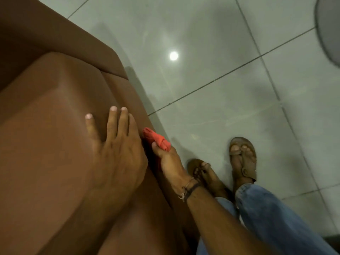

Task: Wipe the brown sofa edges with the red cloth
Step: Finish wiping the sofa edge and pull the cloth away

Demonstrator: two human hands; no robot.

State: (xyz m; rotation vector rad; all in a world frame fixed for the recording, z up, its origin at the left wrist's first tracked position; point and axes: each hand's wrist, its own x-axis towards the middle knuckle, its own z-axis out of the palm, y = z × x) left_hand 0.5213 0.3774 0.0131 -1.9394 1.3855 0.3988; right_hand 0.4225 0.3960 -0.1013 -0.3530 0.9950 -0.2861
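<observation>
The brown sofa (46, 126) fills the left half of the view, seen from above, its outer side dropping to the floor. My left hand (114, 144) lies flat on the top of the sofa near its edge, fingers spread, holding nothing. Just right of it, my right hand (169, 162) grips the bunched red cloth (156, 138) and presses it against the sofa's outer side, a little below the top edge. Part of the cloth is hidden inside my fist.
Grey glossy floor tiles (230, 89) spread to the right, with a bright lamp reflection (173, 56). My feet in brown sandals (242, 155) and blue jeans (266, 208) stand close beside the sofa. A dark round object (329, 28) shows at the top right corner.
</observation>
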